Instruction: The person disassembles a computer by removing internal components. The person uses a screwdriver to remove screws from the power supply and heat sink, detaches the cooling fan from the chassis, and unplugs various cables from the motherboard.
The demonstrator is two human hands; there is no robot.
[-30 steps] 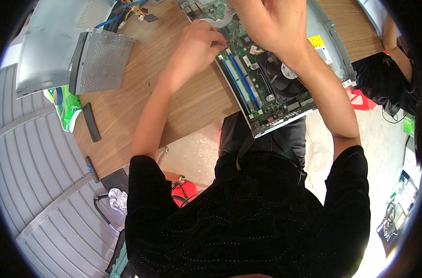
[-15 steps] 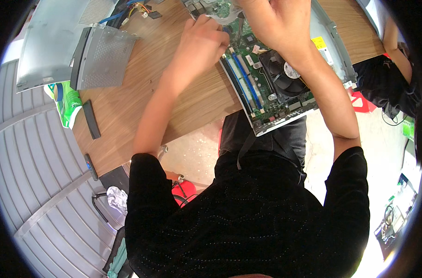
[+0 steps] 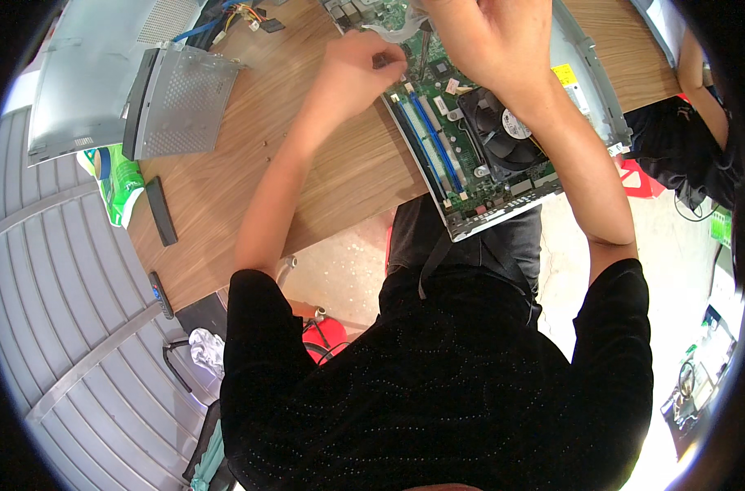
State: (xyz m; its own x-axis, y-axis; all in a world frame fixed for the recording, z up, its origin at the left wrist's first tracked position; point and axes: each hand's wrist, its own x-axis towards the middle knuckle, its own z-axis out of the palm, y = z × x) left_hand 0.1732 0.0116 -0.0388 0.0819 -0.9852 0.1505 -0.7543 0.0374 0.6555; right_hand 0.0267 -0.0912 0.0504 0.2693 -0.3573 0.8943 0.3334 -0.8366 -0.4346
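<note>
A green motherboard (image 3: 439,69) lies in an uncovered computer case (image 3: 503,214) at the table's front edge. It carries a black cooling fan (image 3: 501,135) and blue and white memory slots (image 3: 434,139). My left hand (image 3: 357,74) is closed in a pinch at the board's left edge; something dark shows between its fingers, too small to name. Over the board's far part, my right hand (image 3: 495,41) is closed, its fingertips partly hidden. From under it a slim dark metal tool (image 3: 424,56) points down at the board, and translucent plastic (image 3: 398,33) sticks out beside it.
Left on the wooden table (image 3: 225,196) lie a perforated metal bracket (image 3: 180,106), a silver cover panel (image 3: 78,90), coloured cables (image 3: 245,15), a black strip (image 3: 161,211), a green package (image 3: 120,184) and a remote control (image 3: 160,295). Another person's arm (image 3: 699,90) is at far right.
My left hand has turned slightly, so the gap between thumb and fingers now shows a dark thing. My right hand has shifted very little.
</note>
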